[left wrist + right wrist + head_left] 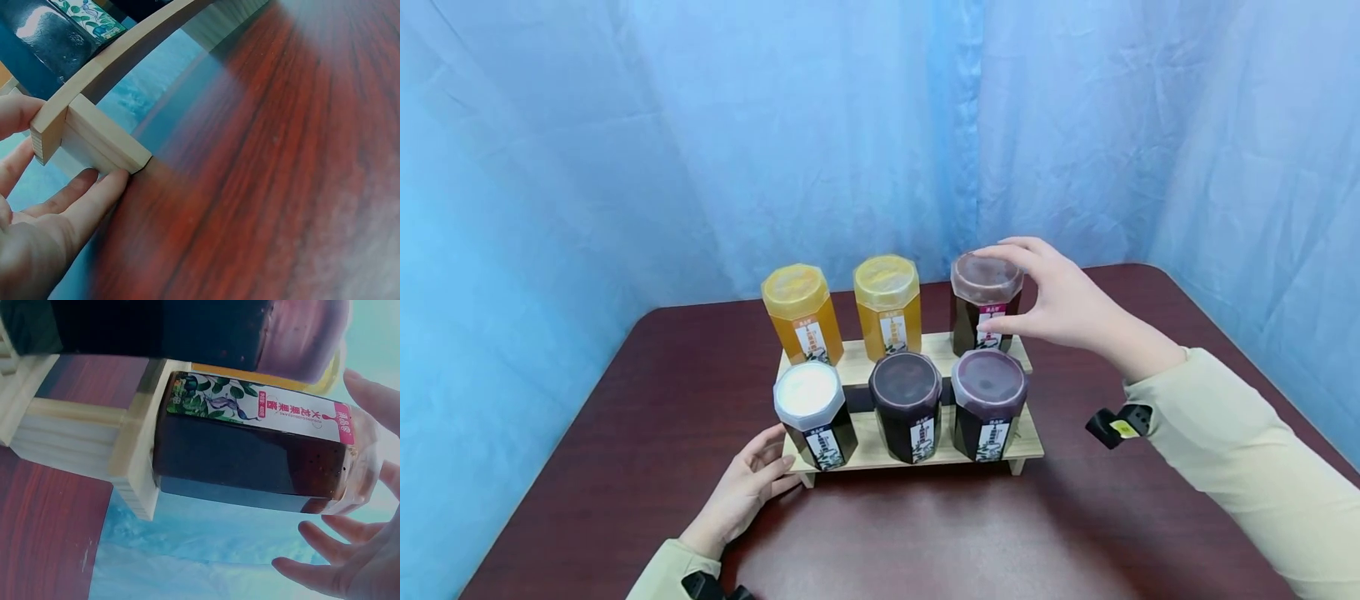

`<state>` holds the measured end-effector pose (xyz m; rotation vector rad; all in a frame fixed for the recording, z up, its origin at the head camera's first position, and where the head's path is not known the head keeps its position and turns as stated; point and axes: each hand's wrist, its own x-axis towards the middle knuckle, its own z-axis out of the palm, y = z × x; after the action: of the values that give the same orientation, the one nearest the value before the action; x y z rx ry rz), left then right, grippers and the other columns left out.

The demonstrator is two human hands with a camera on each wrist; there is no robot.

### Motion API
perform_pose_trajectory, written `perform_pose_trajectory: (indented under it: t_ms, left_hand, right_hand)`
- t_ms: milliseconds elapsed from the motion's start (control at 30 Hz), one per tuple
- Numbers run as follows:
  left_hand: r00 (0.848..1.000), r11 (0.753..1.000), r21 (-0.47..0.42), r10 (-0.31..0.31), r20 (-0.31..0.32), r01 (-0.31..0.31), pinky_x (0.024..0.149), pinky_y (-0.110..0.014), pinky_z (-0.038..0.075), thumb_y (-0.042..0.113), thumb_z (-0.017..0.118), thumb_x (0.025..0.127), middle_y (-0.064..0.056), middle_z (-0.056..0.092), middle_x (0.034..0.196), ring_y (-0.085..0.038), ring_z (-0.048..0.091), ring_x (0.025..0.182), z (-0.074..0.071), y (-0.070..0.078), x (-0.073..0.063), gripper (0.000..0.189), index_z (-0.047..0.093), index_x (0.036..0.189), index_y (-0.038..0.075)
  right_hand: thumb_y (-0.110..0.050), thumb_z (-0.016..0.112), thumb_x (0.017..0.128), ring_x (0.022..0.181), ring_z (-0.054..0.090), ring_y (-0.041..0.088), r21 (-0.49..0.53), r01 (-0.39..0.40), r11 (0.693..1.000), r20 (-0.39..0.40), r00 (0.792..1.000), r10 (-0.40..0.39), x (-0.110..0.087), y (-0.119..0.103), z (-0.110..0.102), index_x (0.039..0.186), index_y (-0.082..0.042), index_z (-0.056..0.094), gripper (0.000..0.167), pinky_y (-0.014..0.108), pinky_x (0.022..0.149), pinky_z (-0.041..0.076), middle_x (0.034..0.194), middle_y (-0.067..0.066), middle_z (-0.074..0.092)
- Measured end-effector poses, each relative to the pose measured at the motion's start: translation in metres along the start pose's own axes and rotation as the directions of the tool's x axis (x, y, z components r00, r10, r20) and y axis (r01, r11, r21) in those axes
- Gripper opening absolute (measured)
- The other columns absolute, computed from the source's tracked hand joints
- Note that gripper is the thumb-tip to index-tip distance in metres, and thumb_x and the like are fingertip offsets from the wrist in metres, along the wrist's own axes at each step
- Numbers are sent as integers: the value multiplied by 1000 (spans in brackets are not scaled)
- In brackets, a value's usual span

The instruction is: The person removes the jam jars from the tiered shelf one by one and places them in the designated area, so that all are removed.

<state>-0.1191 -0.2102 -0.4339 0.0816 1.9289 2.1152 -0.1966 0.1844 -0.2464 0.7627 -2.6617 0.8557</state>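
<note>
So, at about eight o'clock of the two-tier wooden rack (pixel 867 437), the left hand (pixel 745 487) had its front corner pinched, thumb on the board's end and fingers underneath by the leg. Next to it on the lower tier stood a dark jar with glare all over its lid (pixel 823 433), with a tilted-looking yellow jar (pixel 811 321) behind it. Middle column: another yellow jar (pixel 889 310) at the back, a black-lidded jar (pixel 907 412) in front.

Right column was where it mattered, I reckon. Dragon fruit jam jar (pixel 964 321) (going by its label (pixel 250 403)) sat upright on the upper tier, long axis square to the board, with a purple-lidded jar (pixel 990 408) at its six o'clock. The right hand (pixel 1056 300) was way nearer, with that jam jar at its nine o'clock; from the left hand it was more like two o'clock, well apart. Right fingers were spread in a loose C about the lid, not clamped. Couldn't tell if any fingertip touched it.
</note>
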Motion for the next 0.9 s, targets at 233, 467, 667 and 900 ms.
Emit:
perform_pose_trajectory:
  t_ms: [233, 467, 667, 900]
  left_hand:
    - [997, 998, -31, -64, -30, 63, 88, -34, 51, 0, 48, 94, -28, 24, 146, -5, 57, 98, 5, 6, -3, 62, 15, 146, -3]
    - [997, 998, -33, -56, -44, 54, 88, -35, 52, 1, 50, 94, -28, 26, 145, -5, 57, 99, 4, 4, -2, 63, 16, 146, -3]
    - [997, 998, -37, -45, -69, 42, 89, -36, 52, -1, 48, 94, -29, 21, 148, -4, 54, 104, 4, 4, -4, 60, 17, 146, -4]
    - [996, 999, -31, -41, -84, 38, 87, -34, 52, -2, 47, 94, -29, 25, 145, -3, 56, 100, 3, 3, -4, 59, 17, 146, -3]
  right_hand:
    - [-23, 85, 68, 123, 44, 35, -24, -16, 1000, 55, 998, 17, 6, -4, 1, 124, -14, 61, 61, 53, 96, 41, 136, 16, 44]
    - [-18, 85, 68, 116, 46, 35, -21, 21, 1000, 51, 998, -20, 11, -3, 7, 119, -9, 59, 57, 52, 95, 42, 129, 19, 44]
    - [-18, 83, 71, 111, 46, 36, -19, 20, 1000, 60, 998, -19, 13, -3, 13, 116, -8, 55, 54, 52, 91, 43, 125, 22, 39]
    - [-21, 85, 69, 102, 55, 36, -72, -5, 997, 5, 1000, 6, 13, 0, 21, 117, -11, 54, 58, 49, 82, 49, 127, 17, 38]
